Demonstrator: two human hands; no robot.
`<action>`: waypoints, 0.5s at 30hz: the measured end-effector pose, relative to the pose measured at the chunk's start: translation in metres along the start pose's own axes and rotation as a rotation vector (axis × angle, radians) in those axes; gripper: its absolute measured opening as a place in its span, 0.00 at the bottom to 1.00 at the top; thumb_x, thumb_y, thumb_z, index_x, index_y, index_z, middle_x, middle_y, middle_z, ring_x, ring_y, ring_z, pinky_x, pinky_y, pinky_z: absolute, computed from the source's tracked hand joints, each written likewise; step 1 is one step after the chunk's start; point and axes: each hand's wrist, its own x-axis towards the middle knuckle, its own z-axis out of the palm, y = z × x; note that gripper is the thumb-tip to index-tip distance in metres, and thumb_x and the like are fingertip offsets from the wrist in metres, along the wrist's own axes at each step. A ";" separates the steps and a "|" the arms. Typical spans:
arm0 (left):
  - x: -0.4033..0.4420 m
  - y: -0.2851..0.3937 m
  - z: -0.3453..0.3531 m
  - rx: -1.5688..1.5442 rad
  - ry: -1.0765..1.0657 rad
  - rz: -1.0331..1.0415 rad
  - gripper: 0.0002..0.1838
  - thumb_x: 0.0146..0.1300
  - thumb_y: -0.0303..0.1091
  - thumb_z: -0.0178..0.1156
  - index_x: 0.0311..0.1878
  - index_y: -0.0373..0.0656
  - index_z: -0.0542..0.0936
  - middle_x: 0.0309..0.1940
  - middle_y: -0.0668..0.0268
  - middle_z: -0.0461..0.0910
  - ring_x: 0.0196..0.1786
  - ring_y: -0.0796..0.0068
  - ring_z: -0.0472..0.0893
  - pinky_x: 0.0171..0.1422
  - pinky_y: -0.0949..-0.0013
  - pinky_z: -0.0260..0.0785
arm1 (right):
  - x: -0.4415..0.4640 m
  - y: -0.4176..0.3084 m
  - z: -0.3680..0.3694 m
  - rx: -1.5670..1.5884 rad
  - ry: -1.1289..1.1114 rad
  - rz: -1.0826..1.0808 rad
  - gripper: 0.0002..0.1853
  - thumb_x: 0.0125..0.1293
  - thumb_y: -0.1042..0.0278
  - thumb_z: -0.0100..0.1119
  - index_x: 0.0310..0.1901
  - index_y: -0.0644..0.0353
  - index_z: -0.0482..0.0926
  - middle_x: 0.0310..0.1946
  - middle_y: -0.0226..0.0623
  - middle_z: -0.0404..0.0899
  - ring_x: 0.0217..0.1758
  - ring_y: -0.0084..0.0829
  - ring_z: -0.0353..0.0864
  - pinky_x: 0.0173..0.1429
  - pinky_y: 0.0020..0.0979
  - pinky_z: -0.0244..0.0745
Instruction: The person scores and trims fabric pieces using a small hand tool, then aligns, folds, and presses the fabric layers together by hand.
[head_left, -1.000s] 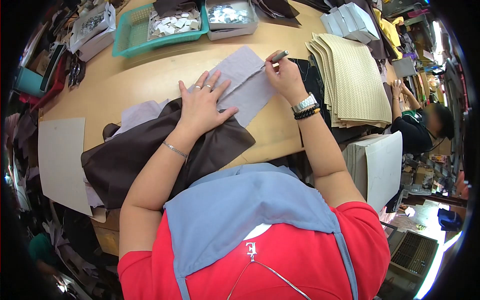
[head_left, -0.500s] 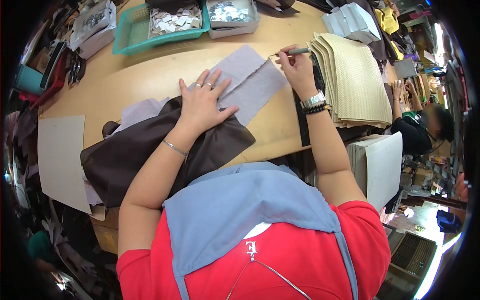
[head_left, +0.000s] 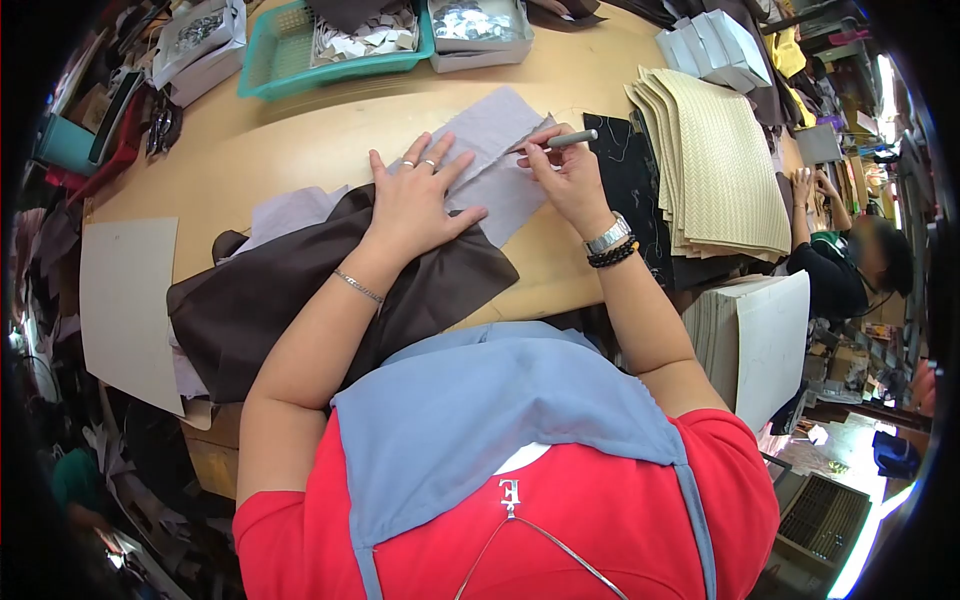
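On pale lilac-grey cloth (head_left: 500, 115) lies my left hand (head_left: 418, 200), its fingers spread and its palm partly over dark brown fabric (head_left: 290, 300). A raised seam or folded edge (head_left: 490, 165) runs diagonally across the pale cloth. To the right, my right hand (head_left: 568, 178) grips a slim grey pen-shaped tool (head_left: 572, 139). Its thin front end points left at the seam; whether the tip touches the cloth I cannot tell. The brown fabric is bunched under my left wrist and forearm.
A stack of cream woven-textured sheets (head_left: 715, 160) stands right, beside a black strip (head_left: 620, 170). At the back are a teal basket (head_left: 275, 60) and a white box of small pieces (head_left: 482, 55). A pale board (head_left: 130, 310) lies left. Another person (head_left: 835, 270) sits far right.
My right hand has moved left with the grey tool, from beyond the cloth's right edge to over the seam. My left hand stays spread on the fabric. The view has shifted slightly.
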 end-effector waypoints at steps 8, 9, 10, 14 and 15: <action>-0.001 -0.001 0.003 -0.006 0.046 0.019 0.37 0.54 0.66 0.63 0.66 0.61 0.75 0.73 0.66 0.65 0.76 0.61 0.61 0.66 0.18 0.44 | 0.000 0.006 0.002 0.075 -0.003 0.056 0.07 0.72 0.69 0.59 0.46 0.61 0.74 0.39 0.33 0.83 0.39 0.22 0.86 0.37 0.20 0.80; -0.001 -0.001 0.004 -0.007 0.051 0.020 0.37 0.54 0.66 0.63 0.66 0.61 0.75 0.73 0.66 0.65 0.76 0.62 0.61 0.66 0.18 0.44 | 0.000 0.008 0.003 0.074 -0.008 0.058 0.07 0.72 0.69 0.59 0.46 0.61 0.74 0.39 0.33 0.83 0.39 0.22 0.86 0.37 0.20 0.80; -0.001 -0.001 0.004 -0.008 0.053 0.021 0.37 0.54 0.66 0.63 0.66 0.61 0.76 0.73 0.66 0.65 0.76 0.62 0.61 0.66 0.18 0.44 | 0.000 0.009 0.004 0.074 -0.014 0.060 0.07 0.72 0.69 0.59 0.46 0.61 0.74 0.39 0.33 0.83 0.38 0.21 0.86 0.37 0.20 0.80; -0.001 -0.001 0.002 -0.005 0.028 0.011 0.38 0.54 0.66 0.63 0.67 0.62 0.75 0.74 0.68 0.64 0.77 0.61 0.60 0.67 0.18 0.44 | 0.000 0.005 0.010 0.093 -0.035 0.102 0.07 0.70 0.72 0.60 0.44 0.64 0.74 0.36 0.34 0.82 0.35 0.21 0.84 0.37 0.23 0.80; 0.000 0.000 0.001 -0.003 0.013 0.005 0.38 0.54 0.66 0.63 0.68 0.62 0.74 0.75 0.69 0.63 0.77 0.61 0.59 0.67 0.18 0.44 | 0.000 0.004 0.011 0.122 -0.050 0.126 0.07 0.70 0.71 0.60 0.44 0.63 0.74 0.36 0.34 0.82 0.35 0.21 0.84 0.36 0.23 0.80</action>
